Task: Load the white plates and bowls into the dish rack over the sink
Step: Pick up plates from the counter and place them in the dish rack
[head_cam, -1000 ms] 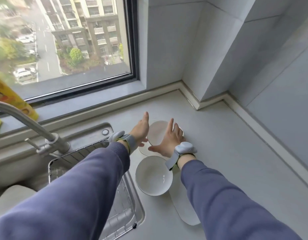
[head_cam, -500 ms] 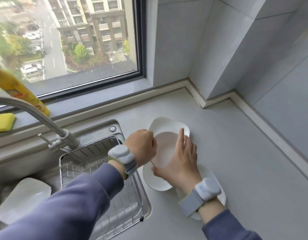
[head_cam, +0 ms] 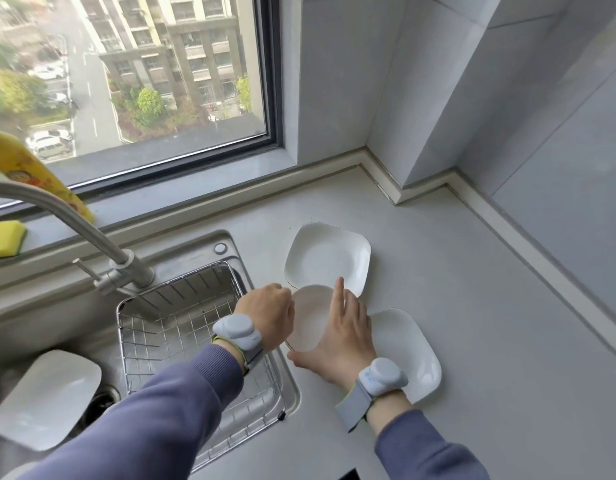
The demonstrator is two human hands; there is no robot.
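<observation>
Head view, listed near to far.

Sleeves: two blue-purple sleeves enter from the bottom edge, both cut off by the frame. Each wrist carries a grey band with a pale pod.

Plate in sink (head_cam: 46, 398): white, rounded-square, lower left, tilted; what it leans on is hard to make out.

Dish rack (head_cam: 181, 327): wire basket set in the sink (head_cam: 195, 251), holding no dishes where visible; its near part is hidden by the left sleeve.

Near plate (head_cam: 412, 351): white, flat on the counter (head_cam: 507, 341), its left part covered by the right wrist and band.

Right hand (head_cam: 341, 330): fingers spread against the right side of the bowl (head_cam: 308, 317), thumb under its near rim, index finger pointing up over the far plate.

Left hand (head_cam: 268, 315): fingers curled around the bowl's left rim; fingertips hidden behind the hand.

Bowl: white, tipped on edge between the two hands, just right of the rack, over the counter edge. Whether its base touches the counter cannot be told.

Far plate (head_cam: 329, 258): white, rounded-square, on the counter beyond the bowl, near edge hidden by it.

Tap (head_cam: 91, 233): steel, spout cut off at the left edge.

Sponge (head_cam: 5, 239): yellow, on the sill, partly cut off.

Bottle (head_cam: 32, 171): yellow, top out of frame.

Window (head_cam: 143, 81): blurred buildings and cars outside.
</observation>
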